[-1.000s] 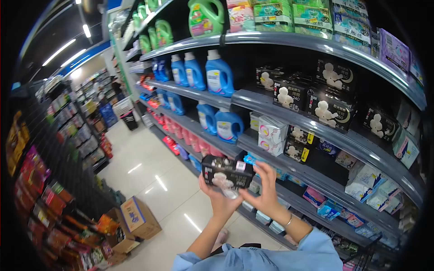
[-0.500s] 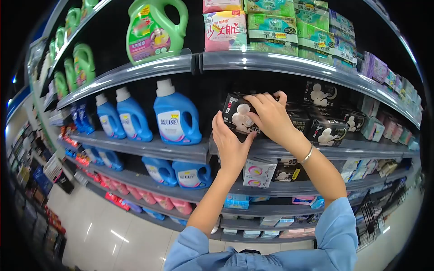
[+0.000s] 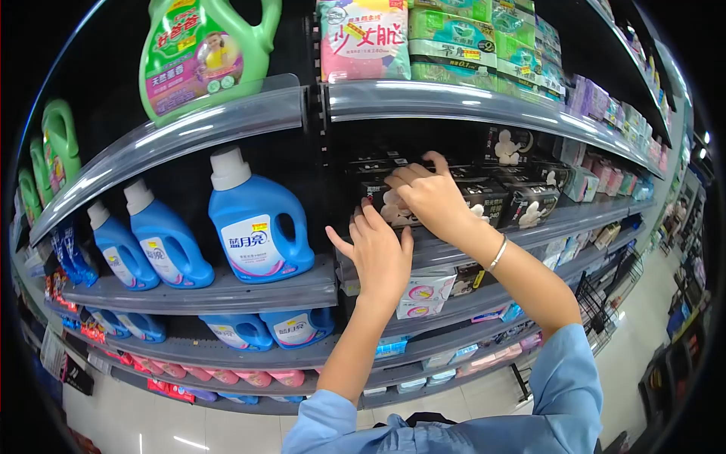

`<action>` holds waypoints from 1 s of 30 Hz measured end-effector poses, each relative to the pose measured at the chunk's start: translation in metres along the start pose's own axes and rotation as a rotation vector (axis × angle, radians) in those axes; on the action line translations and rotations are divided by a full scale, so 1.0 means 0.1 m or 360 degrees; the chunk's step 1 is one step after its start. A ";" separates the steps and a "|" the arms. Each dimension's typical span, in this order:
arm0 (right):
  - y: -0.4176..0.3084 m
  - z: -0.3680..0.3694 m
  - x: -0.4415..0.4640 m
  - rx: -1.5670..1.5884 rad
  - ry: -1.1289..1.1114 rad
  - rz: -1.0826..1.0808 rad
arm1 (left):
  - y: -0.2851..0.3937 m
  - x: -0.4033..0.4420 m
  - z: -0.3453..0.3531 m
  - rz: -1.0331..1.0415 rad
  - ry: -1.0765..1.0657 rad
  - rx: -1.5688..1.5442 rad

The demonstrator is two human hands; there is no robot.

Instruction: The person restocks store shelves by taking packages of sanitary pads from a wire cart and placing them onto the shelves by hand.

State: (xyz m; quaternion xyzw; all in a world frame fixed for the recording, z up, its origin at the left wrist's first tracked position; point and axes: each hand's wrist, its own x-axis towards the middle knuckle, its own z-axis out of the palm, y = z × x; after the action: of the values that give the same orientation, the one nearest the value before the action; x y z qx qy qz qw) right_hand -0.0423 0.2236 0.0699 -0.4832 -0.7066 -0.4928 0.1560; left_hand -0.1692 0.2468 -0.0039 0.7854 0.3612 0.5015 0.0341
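Both of my hands are at a black box (image 3: 395,206) with white cotton-flower pictures, which sits on the middle shelf (image 3: 446,246) at its left end. My left hand (image 3: 376,250) is in front of the box's lower left part, fingers spread, thumb apart. Over the top and front right of the box lies my right hand (image 3: 429,193), its fingers bent and partly apart; a bracelet is on that wrist. More black boxes (image 3: 533,206) stand to the right and behind. My palms hide part of the box front.
Blue detergent bottles (image 3: 257,227) stand on the shelf to the left. Above are a green jug (image 3: 208,57), a pink pack (image 3: 364,41) and green packs (image 3: 454,49) behind a clear shelf edge. White boxes (image 3: 425,291) sit below. A black wire rack (image 3: 609,299) is at the right.
The black box has gone from between my hands over the aisle to the shelf. My left hand's fingers have spread. The view has turned toward the shelves and moved closer.
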 end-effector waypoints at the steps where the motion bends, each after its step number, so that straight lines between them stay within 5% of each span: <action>1: -0.01 0.02 0.03 -0.0008 0.0005 -0.0011 | 0.00 0.00 -0.01 -0.0002 -0.0020 0.0001; 6: -0.03 0.14 0.05 -0.0134 0.0065 -0.0003 | 0.03 -0.04 -0.03 -0.0046 -0.0049 -0.0059; 9: -0.10 -0.01 0.08 -0.0119 -0.0302 0.0097 | 0.06 -0.05 -0.04 0.0026 0.0210 -0.0090; 11: -0.11 -0.07 0.01 -0.0080 0.0017 0.0106 | 0.14 -0.14 -0.18 0.0023 0.0395 -0.0394; 15: -0.31 -0.54 -0.40 0.0084 0.0482 0.0309 | 0.39 -0.60 -0.39 0.0254 0.0584 -0.1968; 19: -0.52 -1.09 -1.43 0.0181 0.0712 0.0432 | 0.95 -1.11 -0.76 0.0582 -0.0252 -0.3523; 23: -0.55 -1.57 -2.92 -0.0160 0.0333 0.0675 | 1.54 -1.37 -0.67 0.0631 -0.0982 -0.3879; 30: -0.96 -3.18 -5.35 -0.0616 -0.0142 0.2061 | 3.10 -2.08 -0.15 0.0672 -0.1659 -0.4348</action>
State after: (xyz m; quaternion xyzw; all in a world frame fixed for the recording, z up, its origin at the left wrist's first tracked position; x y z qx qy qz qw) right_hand 0.0552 -0.3328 -0.2070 -0.8483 -0.1792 -0.3971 0.3011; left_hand -0.0645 -0.1112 -0.0260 0.2695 -0.5516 0.1084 0.7819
